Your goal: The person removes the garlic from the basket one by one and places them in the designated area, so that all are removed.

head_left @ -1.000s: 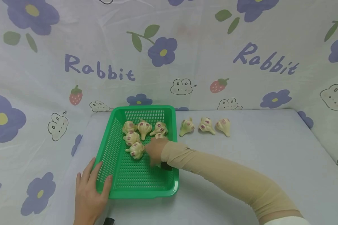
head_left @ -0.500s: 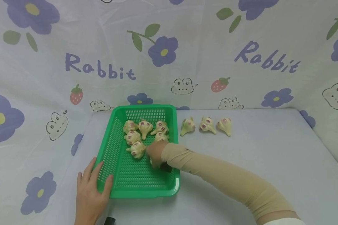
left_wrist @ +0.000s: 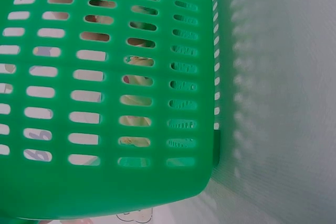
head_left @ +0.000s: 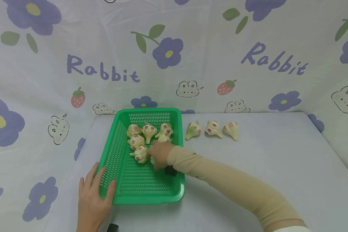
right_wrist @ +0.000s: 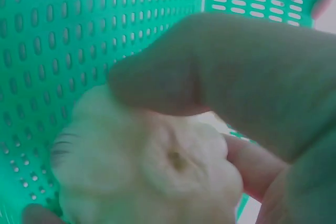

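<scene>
A green plastic basket (head_left: 145,199) stands on the table with several garlic bulbs (head_left: 140,154) toward its back. My right hand (head_left: 161,154) is down inside it, near the right wall. The right wrist view shows its thumb and fingers holding one garlic bulb (right_wrist: 105,156), blurred and close; in the head view that bulb is mostly hidden by the hand. My left hand (head_left: 93,196) rests against the basket's front left corner, fingers fairly straight along the rim. The left wrist view is filled by the slotted basket wall (left_wrist: 63,182).
Three garlic bulbs (head_left: 213,129) lie in a row on the white table (head_left: 249,161), right of the basket. A patterned cloth (head_left: 162,90) hangs behind the table. A black object (head_left: 112,228) shows at the bottom edge beside my left wrist.
My right hand has shifted slightly within the basket, moving a little up and left over the last half second. The left hand and the basket stay in place.
</scene>
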Demonstrator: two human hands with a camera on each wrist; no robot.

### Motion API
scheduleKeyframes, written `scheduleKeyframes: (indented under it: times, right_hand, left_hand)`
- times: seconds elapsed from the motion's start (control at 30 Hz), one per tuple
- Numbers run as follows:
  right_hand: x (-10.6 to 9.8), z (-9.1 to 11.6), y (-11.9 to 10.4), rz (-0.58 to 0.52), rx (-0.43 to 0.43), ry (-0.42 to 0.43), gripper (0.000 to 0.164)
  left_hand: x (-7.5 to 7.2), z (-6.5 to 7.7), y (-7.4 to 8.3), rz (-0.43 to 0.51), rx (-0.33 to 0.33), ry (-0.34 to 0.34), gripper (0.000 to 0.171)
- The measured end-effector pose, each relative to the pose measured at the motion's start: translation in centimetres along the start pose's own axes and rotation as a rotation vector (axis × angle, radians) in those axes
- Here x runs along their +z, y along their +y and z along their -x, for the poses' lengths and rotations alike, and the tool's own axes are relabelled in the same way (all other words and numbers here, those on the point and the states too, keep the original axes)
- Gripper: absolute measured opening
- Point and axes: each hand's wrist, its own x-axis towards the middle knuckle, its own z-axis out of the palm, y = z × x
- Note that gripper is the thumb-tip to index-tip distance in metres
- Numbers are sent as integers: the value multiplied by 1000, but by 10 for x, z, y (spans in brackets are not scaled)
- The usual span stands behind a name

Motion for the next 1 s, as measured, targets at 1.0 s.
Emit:
scheduleKeyframes:
  times: [1.0]
  right_hand:
    - [-44, 61, 19, -218, -34, 315, 37]
  left_hand:
    - [-3, -1, 5, 3, -31, -16, 54]
